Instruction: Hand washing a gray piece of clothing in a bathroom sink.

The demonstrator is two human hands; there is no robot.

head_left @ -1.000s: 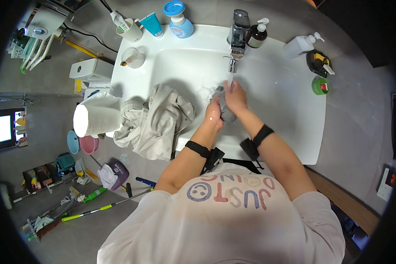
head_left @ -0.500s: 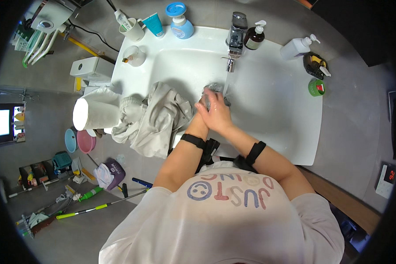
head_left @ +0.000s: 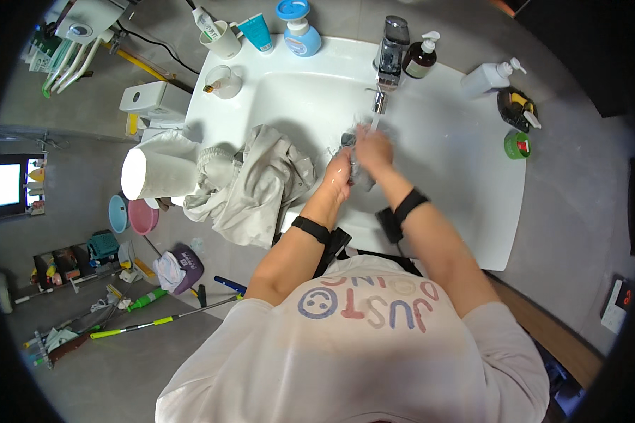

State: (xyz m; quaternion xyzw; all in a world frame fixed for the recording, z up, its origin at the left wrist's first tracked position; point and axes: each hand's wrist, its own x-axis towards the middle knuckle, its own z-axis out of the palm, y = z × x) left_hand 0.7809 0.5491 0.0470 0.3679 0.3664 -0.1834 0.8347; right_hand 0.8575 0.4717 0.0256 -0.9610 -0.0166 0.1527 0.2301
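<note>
Head: right hand (head_left: 375, 149) on cloth (head_left: 361, 178), moved nearer tap (head_left: 392, 53)

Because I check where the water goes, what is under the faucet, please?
Under the faucet, water runs toward a grey cloth, with the left hand and right hand at it. The sink surface directly behind them is covered, so not visible.

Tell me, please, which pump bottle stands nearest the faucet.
The dark brown bottle, just right of the faucet; the blue bottle and white bottle stand farther away.
</note>
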